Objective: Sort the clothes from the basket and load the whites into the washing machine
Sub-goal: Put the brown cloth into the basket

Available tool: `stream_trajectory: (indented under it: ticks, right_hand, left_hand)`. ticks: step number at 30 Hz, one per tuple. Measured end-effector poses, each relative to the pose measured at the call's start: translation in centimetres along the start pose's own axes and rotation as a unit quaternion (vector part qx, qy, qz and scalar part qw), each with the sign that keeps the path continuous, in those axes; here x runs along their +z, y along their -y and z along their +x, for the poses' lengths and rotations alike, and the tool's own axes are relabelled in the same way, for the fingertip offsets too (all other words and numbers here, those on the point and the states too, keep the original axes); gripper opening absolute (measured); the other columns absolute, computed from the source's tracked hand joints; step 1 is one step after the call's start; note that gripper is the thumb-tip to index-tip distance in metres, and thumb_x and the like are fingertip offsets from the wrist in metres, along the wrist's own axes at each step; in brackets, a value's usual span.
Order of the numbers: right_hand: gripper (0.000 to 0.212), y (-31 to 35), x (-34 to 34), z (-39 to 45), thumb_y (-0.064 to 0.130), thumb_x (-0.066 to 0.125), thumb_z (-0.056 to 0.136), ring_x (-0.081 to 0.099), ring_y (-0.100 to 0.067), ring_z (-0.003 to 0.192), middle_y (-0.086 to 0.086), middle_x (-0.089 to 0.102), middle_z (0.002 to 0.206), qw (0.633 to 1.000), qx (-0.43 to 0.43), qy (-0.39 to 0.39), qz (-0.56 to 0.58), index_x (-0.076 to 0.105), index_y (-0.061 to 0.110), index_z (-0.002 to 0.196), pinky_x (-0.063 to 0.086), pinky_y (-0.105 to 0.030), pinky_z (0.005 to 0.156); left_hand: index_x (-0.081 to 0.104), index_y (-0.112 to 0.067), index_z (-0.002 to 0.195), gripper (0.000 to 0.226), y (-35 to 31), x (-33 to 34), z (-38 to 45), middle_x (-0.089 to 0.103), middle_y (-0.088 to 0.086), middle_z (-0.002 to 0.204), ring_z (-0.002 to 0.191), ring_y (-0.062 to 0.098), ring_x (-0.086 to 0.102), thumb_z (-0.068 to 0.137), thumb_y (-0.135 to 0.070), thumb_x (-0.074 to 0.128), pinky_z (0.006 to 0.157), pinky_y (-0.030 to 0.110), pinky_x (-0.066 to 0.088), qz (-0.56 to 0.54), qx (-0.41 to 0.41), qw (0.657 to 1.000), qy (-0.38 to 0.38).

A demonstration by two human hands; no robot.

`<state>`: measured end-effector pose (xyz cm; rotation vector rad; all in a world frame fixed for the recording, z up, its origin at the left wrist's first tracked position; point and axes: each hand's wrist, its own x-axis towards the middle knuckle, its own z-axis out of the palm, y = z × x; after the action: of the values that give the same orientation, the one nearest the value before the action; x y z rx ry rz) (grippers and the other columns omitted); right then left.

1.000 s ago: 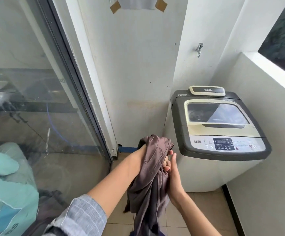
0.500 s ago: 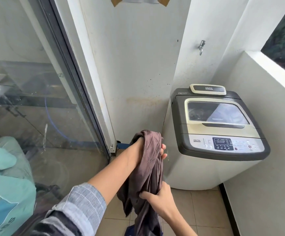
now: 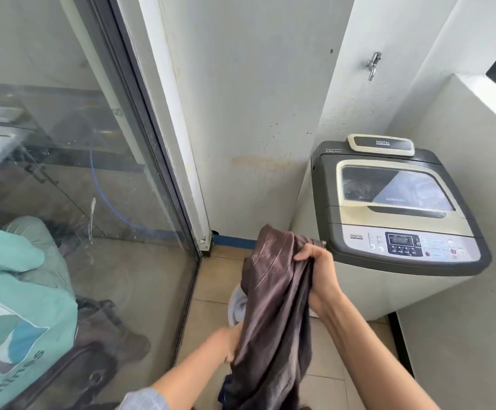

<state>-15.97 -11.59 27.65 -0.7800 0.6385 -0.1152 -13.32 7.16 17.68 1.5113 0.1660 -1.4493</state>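
Soft daylight, bright; reflections on glass door (image 3: 63, 179); wide-angle bending at edges; focus sharp.

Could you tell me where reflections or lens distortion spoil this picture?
Head view: the glass door carries strong reflections that veil what lies behind it; the washing machine lid window also glares; wide-angle distortion bends and tilts the wall edges; the brown garment looks fairly sharp.

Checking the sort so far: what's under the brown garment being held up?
A bit of white fabric peeks out behind the brown garment, and dark blue cloth shows at its hem. The garment covers everything else, any basket included.
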Motion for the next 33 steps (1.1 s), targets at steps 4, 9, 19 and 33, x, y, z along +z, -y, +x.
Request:
stream_trajectory:
  ticks: [4, 9, 19, 33]
  right_hand:
    - [0.036, 0.7, -1.6, 3.3, 0.011, 0.058, 0.060, 0.073, -0.034, 0.071, -0.018, 0.075, 0.090, 0.999, 0.000, -0.045, -0.006, 0.077, 0.005, 0.090, 0.061, -0.035, 0.066]
    - [0.045, -3.3, -5.0, 4.7, 0.037, 0.077, 0.072, 0.074, -0.033, 0.077, -0.018, 0.078, 0.098, 0.984, 0.113, -0.092, -0.103, 0.078, 0.004, 0.101, 0.059, -0.036, 0.077]
    - [0.048, -11.8, -9.4, -3.9, 0.034, 0.040, 0.114, 0.080, -0.033, 0.080, -0.022, 0.079, 0.093, 0.972, 0.206, -0.114, 0.022, 0.067, -0.003, 0.129, 0.063, -0.037, 0.058]
    - [0.092, -5.5, -6.6, -7.2, 0.077, 0.073, 0.078, 0.056, -0.041, 0.138, -0.019, 0.061, 0.147, 0.992, 0.125, -0.008, 0.001, 0.065, 0.011, 0.142, 0.033, -0.055, 0.123]
  left_hand:
    - [0.078, -0.022, 0.122, 0.050, 2.6, 0.3, -1.2, 0.074, 0.005, 0.127, 0.120, 0.021, 0.069, 0.107, -0.054, 0.043, 0.101, 0.031, 0.053, -0.127, 0.064, 0.987, 0.069]
    - [0.064, -0.016, 0.142, 0.059, 2.3, 1.7, -1.5, 0.062, 0.009, 0.147, 0.137, 0.024, 0.057, 0.103, -0.058, 0.054, 0.110, 0.033, 0.047, -0.129, 0.127, 0.978, 0.101]
    - [0.069, -0.026, 0.137, 0.070, -0.8, 3.8, -1.3, 0.064, 0.000, 0.145, 0.136, 0.018, 0.059, 0.095, -0.078, 0.047, 0.113, 0.032, 0.045, -0.111, 0.100, 0.984, 0.095]
    - [0.065, -0.020, 0.120, 0.037, -3.3, 2.3, -0.7, 0.070, -0.001, 0.110, 0.093, 0.006, 0.071, 0.109, -0.048, 0.045, 0.064, 0.023, 0.060, -0.153, 0.081, 0.985, -0.013]
